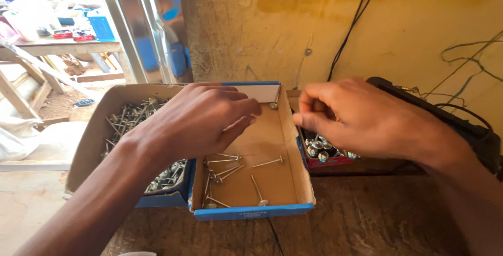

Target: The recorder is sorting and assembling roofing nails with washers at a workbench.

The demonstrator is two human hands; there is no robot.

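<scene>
both hands hovered over the middle box [293, 146] of nails [225, 172]: left hand [201, 120] loosely curled, empty; right hand [356, 117] pinched shut, contents unclear.

Two bare forearms, left hand [196, 120], right hand [361, 117], no sleeves, rings or gloves
</scene>
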